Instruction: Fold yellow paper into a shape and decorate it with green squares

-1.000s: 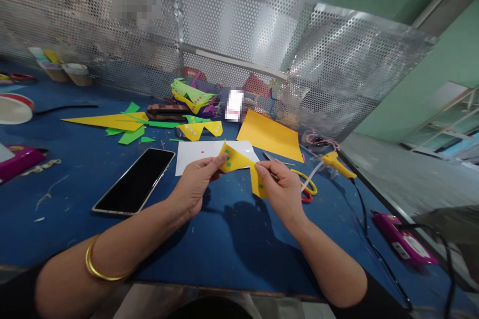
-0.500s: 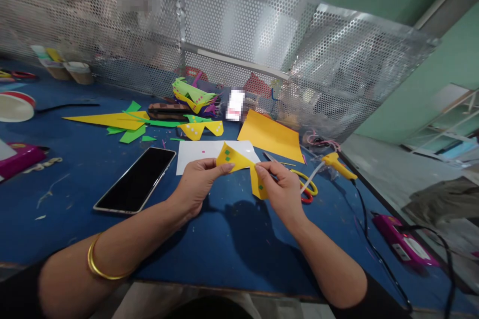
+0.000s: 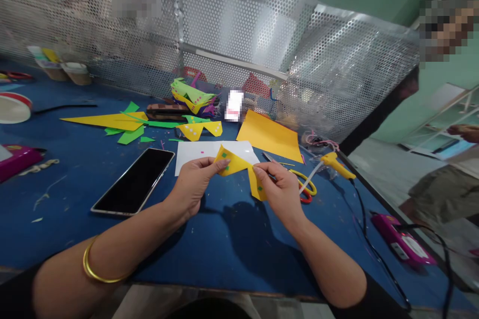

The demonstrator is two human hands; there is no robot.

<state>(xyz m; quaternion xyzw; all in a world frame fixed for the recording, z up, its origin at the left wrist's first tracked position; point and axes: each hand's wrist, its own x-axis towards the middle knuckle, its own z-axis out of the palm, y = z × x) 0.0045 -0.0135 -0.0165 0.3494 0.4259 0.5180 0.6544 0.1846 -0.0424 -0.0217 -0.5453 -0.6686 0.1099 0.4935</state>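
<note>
Both pinched: left hand (image 3: 192,187) and right hand (image 3: 281,190) on the folded yellow paper (image 3: 239,168).

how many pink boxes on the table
2: one pink box at the left edge, another pink box at the right with a cable. More may hide behind the mesh.

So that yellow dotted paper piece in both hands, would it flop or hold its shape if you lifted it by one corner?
The yellow paper piece would probably droop: it already bends and hangs down between the left hand and right hand. It looks thin and light, held by fingers alone. Its creases may keep some shape, and it likely tears or crumples easily.
</note>
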